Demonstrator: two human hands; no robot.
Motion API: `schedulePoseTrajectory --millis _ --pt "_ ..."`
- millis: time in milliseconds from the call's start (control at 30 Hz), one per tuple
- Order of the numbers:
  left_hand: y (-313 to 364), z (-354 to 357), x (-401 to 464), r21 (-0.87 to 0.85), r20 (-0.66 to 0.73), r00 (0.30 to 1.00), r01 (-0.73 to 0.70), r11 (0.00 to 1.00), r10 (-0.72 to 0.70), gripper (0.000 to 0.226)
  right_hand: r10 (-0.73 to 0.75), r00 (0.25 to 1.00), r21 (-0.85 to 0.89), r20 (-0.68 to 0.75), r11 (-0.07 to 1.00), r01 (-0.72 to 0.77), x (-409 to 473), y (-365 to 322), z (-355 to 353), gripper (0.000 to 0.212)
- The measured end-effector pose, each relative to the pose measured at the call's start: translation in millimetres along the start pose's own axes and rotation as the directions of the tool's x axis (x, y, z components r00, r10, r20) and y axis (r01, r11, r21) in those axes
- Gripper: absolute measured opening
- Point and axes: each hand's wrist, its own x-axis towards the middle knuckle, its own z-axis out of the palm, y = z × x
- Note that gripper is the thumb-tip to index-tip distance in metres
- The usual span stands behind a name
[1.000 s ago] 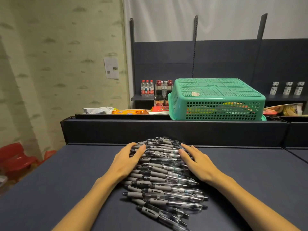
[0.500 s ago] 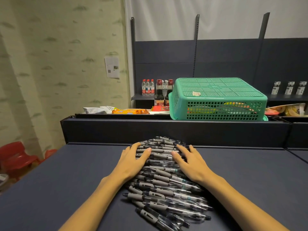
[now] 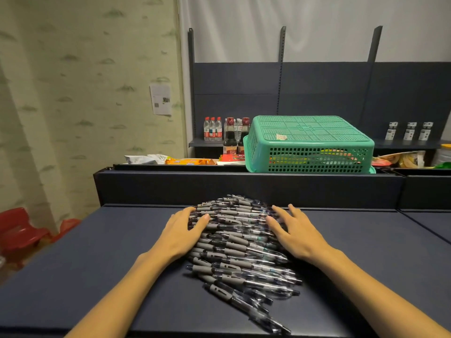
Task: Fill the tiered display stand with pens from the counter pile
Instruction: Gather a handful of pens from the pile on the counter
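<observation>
Dark blue shelving backs a matching counter (image 3: 97,252), beside a pale patterned wall with a paper notice (image 3: 161,99) taped to it. On the counter lies a long pile of pens (image 3: 239,250) with grey grips and clear barrels, running from the raised back ledge toward the near edge. Both hands lie flat on the pile's far half with fingers spread: the left hand (image 3: 181,234) on its left flank, the right hand (image 3: 296,231) on its right flank, neither gripping a pen. Behind the ledge an upturned green plastic basket (image 3: 310,145) covers some goods, with bottles (image 3: 227,130) and snack packets (image 3: 170,160) to its left.
</observation>
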Motion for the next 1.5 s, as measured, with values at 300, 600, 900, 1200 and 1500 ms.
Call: schedulePoseTrajectory --millis 300,600,900,1200,1500 --pt "11 -24 -48 0.22 -0.061 0.937 -0.324 0.92 0.344 0.053 -0.05 0.988 -0.253 -0.145 0.967 0.012 -51 -3 -27 0.057" --pt "47 -18 -106 0.242 0.184 0.711 -0.702 0.67 0.679 0.052 0.009 0.98 -0.275 -0.199 0.959 -0.064 -109 -8 -29 0.046" --pt "64 -1 -118 0.307 0.357 0.597 -0.801 0.514 0.718 0.046 0.028 0.982 -0.279 -0.188 0.957 -0.081 -141 -5 -32 0.045" --pt "78 4 -104 0.37 0.453 0.7 -0.711 0.598 0.552 0.059 -0.006 0.985 -0.257 -0.17 0.966 -0.039 -134 13 -45 0.044" --pt "97 5 -95 0.385 0.513 0.757 -0.624 0.68 0.404 0.064 -0.059 0.989 -0.221 -0.133 0.975 0.028 -119 29 -56 0.043"
